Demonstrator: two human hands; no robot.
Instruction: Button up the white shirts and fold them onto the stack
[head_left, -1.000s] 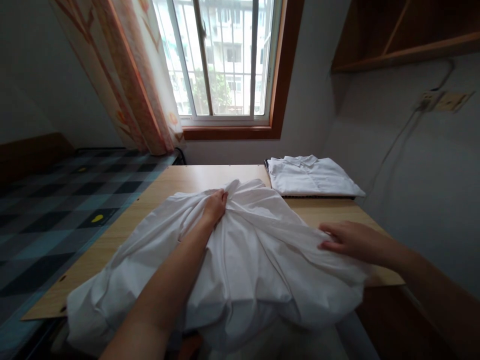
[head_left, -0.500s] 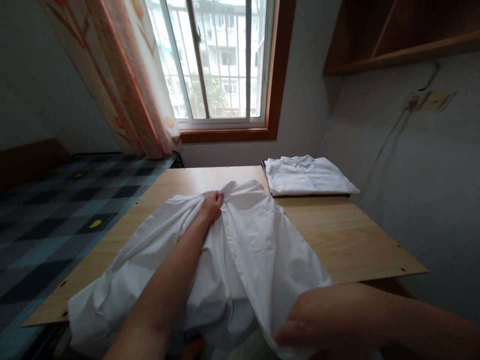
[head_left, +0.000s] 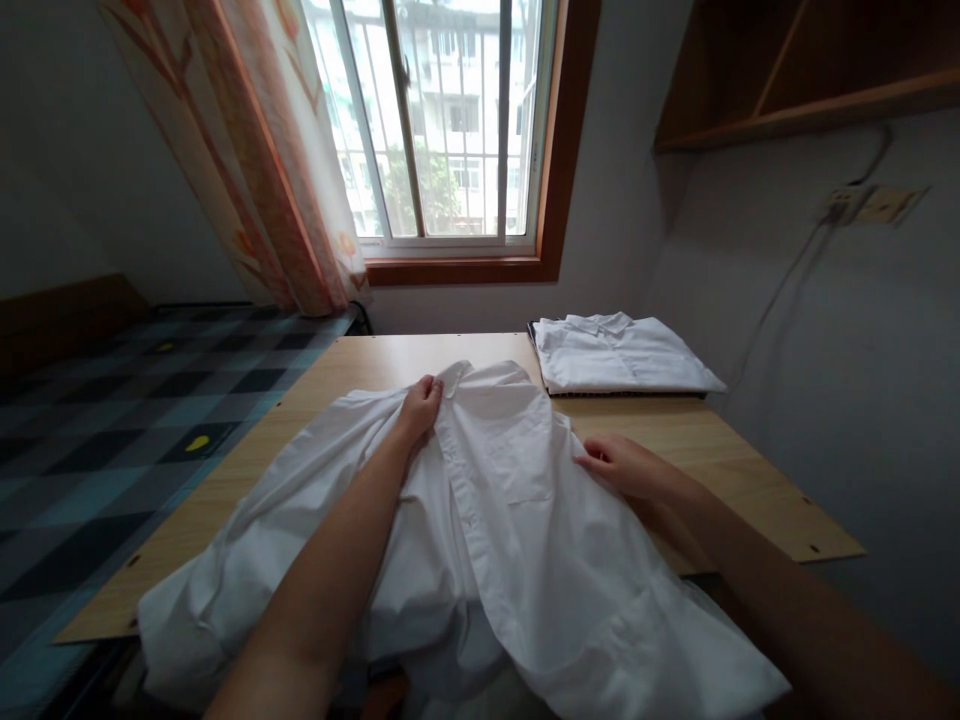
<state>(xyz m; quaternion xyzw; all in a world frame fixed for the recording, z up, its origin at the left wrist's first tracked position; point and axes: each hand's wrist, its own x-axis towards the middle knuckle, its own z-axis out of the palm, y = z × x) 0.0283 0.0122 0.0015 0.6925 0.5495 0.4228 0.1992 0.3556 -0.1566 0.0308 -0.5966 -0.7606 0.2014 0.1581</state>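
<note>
A white button-up shirt (head_left: 502, 470) lies spread and wrinkled over the wooden board (head_left: 750, 490), its collar toward the window and its lower part hanging over the near edge. My left hand (head_left: 421, 405) is closed on the shirt's front just below the collar. At the shirt's right side, near the shoulder, my right hand (head_left: 611, 462) pinches the edge of the fabric between thumb and fingers. The button strip runs down between the two hands.
A folded white shirt (head_left: 630, 355) rests on a dark flat base at the board's back right corner. To the left is a bed with a checked cover (head_left: 225, 400). Behind stand a curtain (head_left: 255, 150) and a barred window (head_left: 442, 130). A shelf (head_left: 810, 110) hangs at upper right.
My right hand has let go of the shirt's lower right front and moved up to its side near the shoulder. That front panel now drapes further right. My left hand stays near the collar.
</note>
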